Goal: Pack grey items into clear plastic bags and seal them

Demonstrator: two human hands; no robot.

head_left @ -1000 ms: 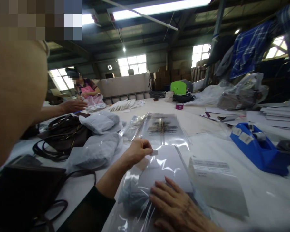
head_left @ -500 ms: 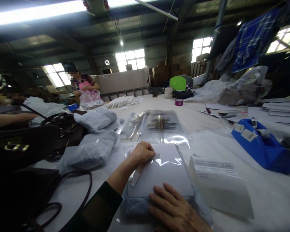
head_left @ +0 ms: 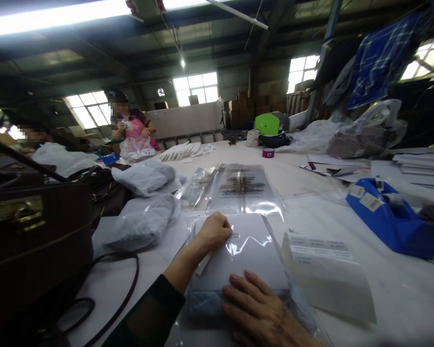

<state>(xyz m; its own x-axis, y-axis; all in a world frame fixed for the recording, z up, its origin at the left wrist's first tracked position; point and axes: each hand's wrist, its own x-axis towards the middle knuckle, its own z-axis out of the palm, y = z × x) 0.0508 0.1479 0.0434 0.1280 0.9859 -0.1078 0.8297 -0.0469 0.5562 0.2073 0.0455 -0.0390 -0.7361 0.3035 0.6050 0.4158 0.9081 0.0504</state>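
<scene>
In front of me lies a flat package [head_left: 246,262], with a white sheet on top under glossy clear plastic and a bluish-grey wrapped layer showing at its near edge. My left hand [head_left: 215,230] is closed, its fingertips pressed to the upper part of the sheet beside a small printed patch. What those fingers hold is hidden. A pale strip [head_left: 203,263] pokes out below that wrist. My right hand [head_left: 258,306] rests flat and open on the near part of the package, fingers spread. Just beyond the package is a stack of clear plastic bags [head_left: 244,185].
A blue tape dispenser [head_left: 390,217] and a curled printed sheet [head_left: 329,274] are on the right. To the left are wrapped bundles [head_left: 137,224] and a dark handbag [head_left: 39,241] with a trailing strap. Across the table stands a person in a pink apron [head_left: 135,129].
My hands stay nearly in place on the package. The dark handbag at left has risen and turned, showing its clasp. The co-worker across the table has raised a hand holding something white.
</scene>
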